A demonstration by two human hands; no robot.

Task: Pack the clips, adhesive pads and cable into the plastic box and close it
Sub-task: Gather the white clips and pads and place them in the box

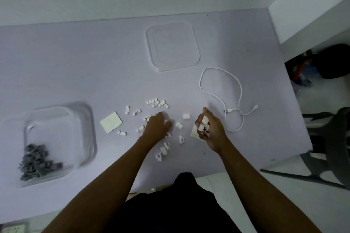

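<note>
Head view shows the task partly done: dark grey clips (36, 161) lie in the clear square plastic box (56, 143) at the table's left, while small white clips (158, 102) lie scattered mid-table. The right hand (210, 128) has its fingers curled round a bunch of white clips; the left hand (157, 126) presses down on another, fingers together. One square white adhesive pad (111, 122), the white cable (227, 98) and the clear lid (172, 46) wait unpacked. Open table lies between hands and box; the box sits near the front edge.
</note>
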